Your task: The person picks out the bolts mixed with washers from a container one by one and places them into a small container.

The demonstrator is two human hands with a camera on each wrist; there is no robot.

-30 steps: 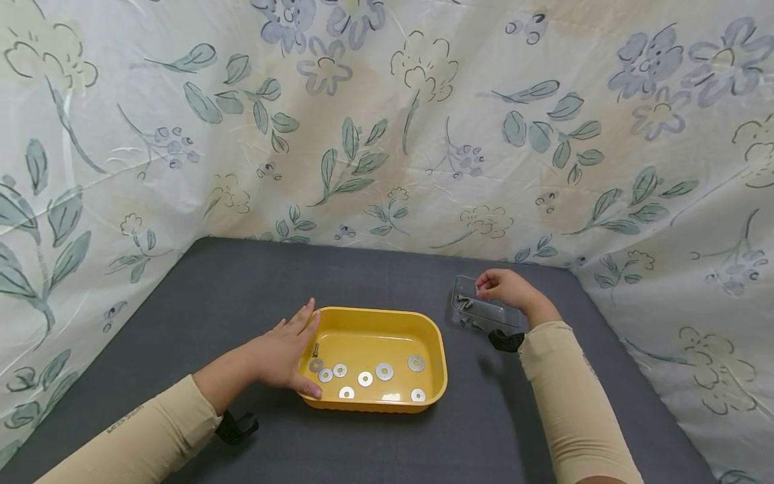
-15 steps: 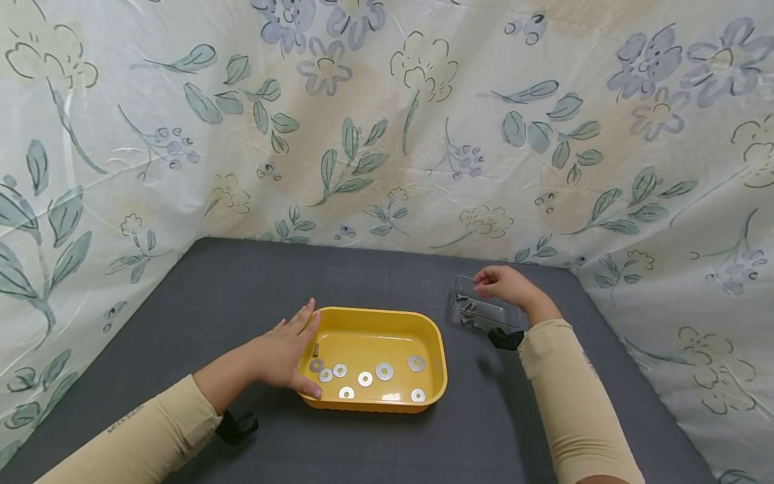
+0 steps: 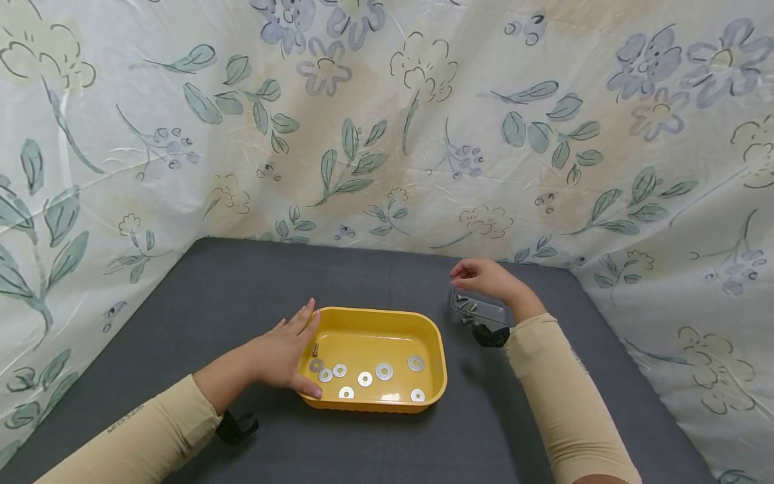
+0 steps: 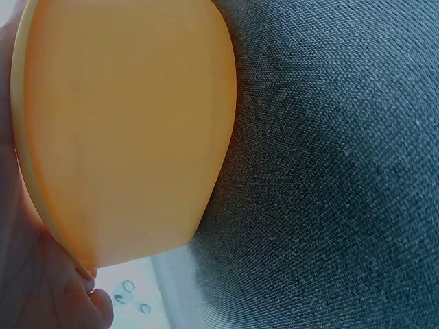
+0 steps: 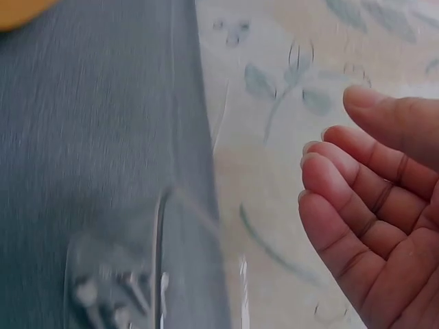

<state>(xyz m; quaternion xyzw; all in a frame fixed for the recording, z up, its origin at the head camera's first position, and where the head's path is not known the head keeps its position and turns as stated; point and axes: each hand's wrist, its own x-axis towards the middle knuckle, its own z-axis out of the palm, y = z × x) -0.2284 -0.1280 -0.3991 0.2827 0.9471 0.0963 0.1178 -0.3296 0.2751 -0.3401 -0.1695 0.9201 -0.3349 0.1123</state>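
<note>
My left hand (image 3: 284, 355) lies spread along the left end of a yellow tray (image 3: 375, 313), fingers straight at the rim and thumb over the near left corner. Inside the tray are several flat washers (image 3: 384, 372) and one small screw (image 3: 315, 349). My right hand (image 3: 486, 279) is raised over the far edge of a clear plastic box (image 3: 504, 312), which holds several screws (image 3: 467, 306). In the right wrist view its fingers (image 5: 336, 205) are loosely bent, the thumb stands apart from them, and nothing shows between them.
A dark grey cloth (image 3: 363, 275) covers the table. Floral curtain (image 3: 387, 168) hangs close behind it and along both sides. The plastic box stands a short way right of the tray, partly hidden by the right hand and wrist.
My right hand has risen and moved left from inside the clear box to above its far edge; a small bright thing at its fingertips earlier no longer shows. The left hand and tray stay put.
</note>
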